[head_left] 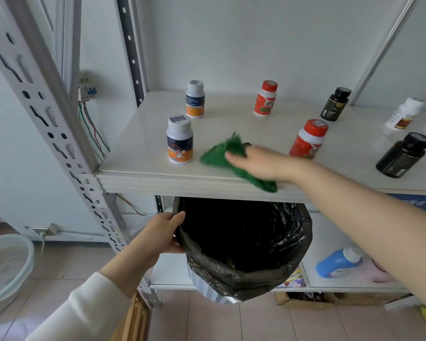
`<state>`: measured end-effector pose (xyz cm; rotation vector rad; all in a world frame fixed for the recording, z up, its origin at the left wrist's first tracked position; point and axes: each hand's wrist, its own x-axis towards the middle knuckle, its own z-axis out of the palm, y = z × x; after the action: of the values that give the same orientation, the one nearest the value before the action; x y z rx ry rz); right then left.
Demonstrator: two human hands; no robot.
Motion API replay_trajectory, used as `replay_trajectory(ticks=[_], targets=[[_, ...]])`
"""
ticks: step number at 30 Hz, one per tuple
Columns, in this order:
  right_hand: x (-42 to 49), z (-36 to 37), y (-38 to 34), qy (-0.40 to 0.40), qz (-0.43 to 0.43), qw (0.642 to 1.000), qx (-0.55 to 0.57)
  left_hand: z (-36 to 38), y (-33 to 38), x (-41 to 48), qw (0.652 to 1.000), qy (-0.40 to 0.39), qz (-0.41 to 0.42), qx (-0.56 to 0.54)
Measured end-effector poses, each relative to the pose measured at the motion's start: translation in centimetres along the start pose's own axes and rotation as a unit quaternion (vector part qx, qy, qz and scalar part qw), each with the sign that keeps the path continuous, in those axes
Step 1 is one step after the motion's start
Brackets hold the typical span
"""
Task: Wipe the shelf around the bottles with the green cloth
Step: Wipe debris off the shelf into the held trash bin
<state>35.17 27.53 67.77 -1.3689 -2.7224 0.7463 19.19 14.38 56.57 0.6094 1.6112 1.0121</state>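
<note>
Green cloth (234,163): lay bunched on the shelf (143,146) at its front edge, one end hanging over the lip, between the near white bottle (179,140) and the near red bottle (309,140).
Handling: judged soft, light and limp; best pressed flat under the palm, since a pinch would bunch it.
Right hand (258,163): palm down on the cloth, fingers curled over its folds, holding it to the board.
Left hand (164,232): closed on the rim of the bin, thumb over the edge.
Bin (244,244): lined with a black bag, held just under the shelf edge; interior dark, contents could not be told.
Bottles: capped and upright, so far as could be seen; likely easy to tip if knocked.
Basin (8,267): stood on the floor at left; contents unclear.
</note>
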Motion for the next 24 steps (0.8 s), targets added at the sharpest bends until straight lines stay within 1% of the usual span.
replay_trajectory(ticks=[1, 2, 3, 4, 5, 6, 7, 8, 10, 12, 14, 16, 18, 19, 20, 22, 24], targets=[[-0.2, 0.7, 0.2, -0.062, -0.014, 0.997, -0.04, 0.0, 0.0, 0.0, 1.0, -0.001, 0.002, 0.001], [-0.4, 1.0, 0.3, -0.1, -0.021, 0.993, -0.058, 0.0, 0.0, 0.0, 1.0, -0.002, 0.003, 0.002], [-0.6, 1.1, 0.4, -0.104, -0.021, 0.993, -0.046, 0.0, 0.0, -0.1, 1.0, -0.002, 0.004, 0.0], [-0.6, 1.1, 0.5, -0.082, -0.015, 0.997, -0.01, 0.0, 0.1, -0.1, 1.0, -0.001, 0.004, -0.003], [-0.3, 1.1, 0.6, -0.037, -0.015, 0.999, 0.03, 0.0, 0.0, 0.0, 1.0, -0.001, 0.003, -0.005], [0.1, 1.5, 0.6, 0.012, -0.021, 0.999, 0.039, -0.1, 0.0, 0.0, 1.0, -0.001, 0.003, -0.004], [0.6, 1.9, 0.7, 0.044, -0.028, 0.999, 0.015, -0.1, 0.0, 0.0, 1.0, -0.001, 0.004, -0.002], [1.1, 2.4, 0.7, 0.049, -0.035, 0.998, -0.023, -0.1, 0.0, 0.1, 1.0, -0.001, 0.005, -0.003], [1.9, 3.7, 0.9, 0.031, -0.045, 0.993, -0.102, -0.2, -0.1, 0.2, 1.0, -0.001, 0.004, -0.003], [2.4, 4.4, 1.1, 0.044, -0.061, 0.987, -0.141, -0.3, -0.3, 0.4, 1.0, 0.0, 0.004, 0.004], [2.4, 4.7, 1.2, 0.072, -0.088, 0.984, -0.14, -0.4, -0.3, 0.5, 1.0, 0.004, 0.005, 0.01], [1.8, 5.2, 1.8, 0.11, -0.138, 0.978, -0.113, -0.4, -0.3, 0.6, 1.0, 0.006, 0.006, 0.011], [0.8, 5.8, 2.2, 0.164, -0.2, 0.962, -0.088, -0.3, -0.3, 0.6, 1.0, 0.008, 0.008, 0.016], [0.3, 5.9, 2.4, 0.176, -0.218, 0.957, -0.078, -0.3, -0.3, 0.6, 1.0, 0.008, 0.007, 0.018], [-0.2, 6.0, 2.6, 0.177, -0.234, 0.953, -0.071, -0.3, -0.2, 0.5, 1.0, 0.008, 0.006, 0.018], [-1.6, 6.0, 2.9, 0.142, -0.261, 0.954, -0.047, -0.1, -0.2, 0.3, 1.0, 0.006, 0.001, 0.018], [-3.6, 5.6, 2.9, 0.083, -0.25, 0.964, 0.029, 0.2, -0.2, 0.1, 1.0, 0.003, -0.006, 0.017]])
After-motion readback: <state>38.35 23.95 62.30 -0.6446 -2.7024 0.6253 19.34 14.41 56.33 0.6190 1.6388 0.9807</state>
